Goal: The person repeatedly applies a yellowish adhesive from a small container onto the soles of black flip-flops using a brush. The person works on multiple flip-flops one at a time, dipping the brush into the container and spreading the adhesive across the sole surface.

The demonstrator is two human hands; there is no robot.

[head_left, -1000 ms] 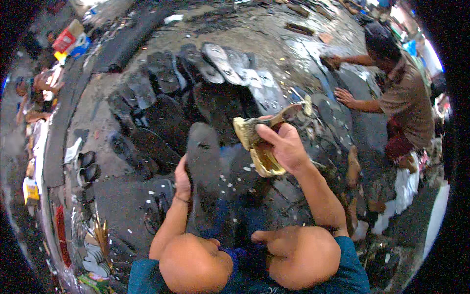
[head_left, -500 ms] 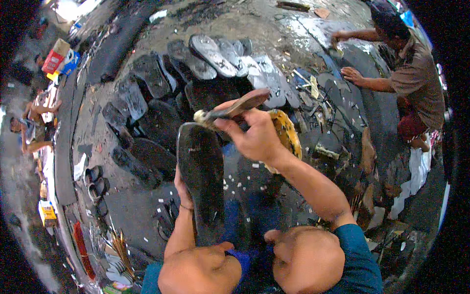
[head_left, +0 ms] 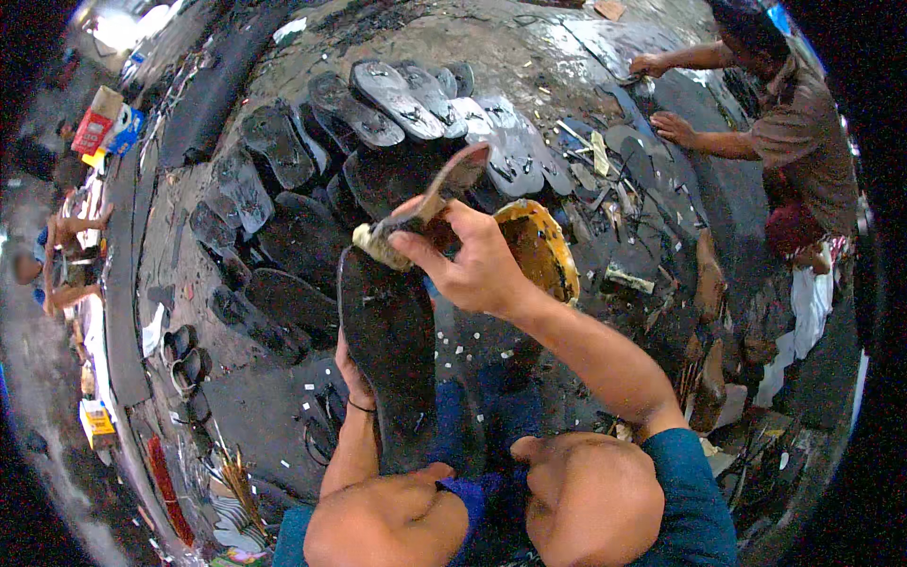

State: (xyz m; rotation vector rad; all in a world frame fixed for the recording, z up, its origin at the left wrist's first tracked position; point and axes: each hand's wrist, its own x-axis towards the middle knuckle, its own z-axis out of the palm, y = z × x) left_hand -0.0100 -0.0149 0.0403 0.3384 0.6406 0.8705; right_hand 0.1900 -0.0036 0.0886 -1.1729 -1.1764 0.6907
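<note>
A long black sandal sole (head_left: 387, 331) stands up in front of me, its rounded end pointing away. My left hand (head_left: 353, 373) grips it from the left side and beneath, with most of its fingers hidden behind the sole. Over the far end, my right hand (head_left: 472, 260) is closed round a brush (head_left: 457, 175) with a flat brown handle. The pale, matted bristles (head_left: 381, 248) are at the sole's rounded tip and seem to touch it. Just beyond my right wrist sits a yellow container (head_left: 539, 250) with dark blotches.
Several black and grey sandals (head_left: 283, 227) lie in an arc ahead and to the left. Scraps and offcuts (head_left: 624, 208) litter the floor on the right. A co-worker (head_left: 798, 142) crouches there, both hands over dark sheet material. Red bristly sticks (head_left: 168, 491) lie at lower left.
The brush has come down and slightly left onto the sole's far end, its handle tilting more steeply. My left hand keeps its hold. The whole view has shifted a little.
</note>
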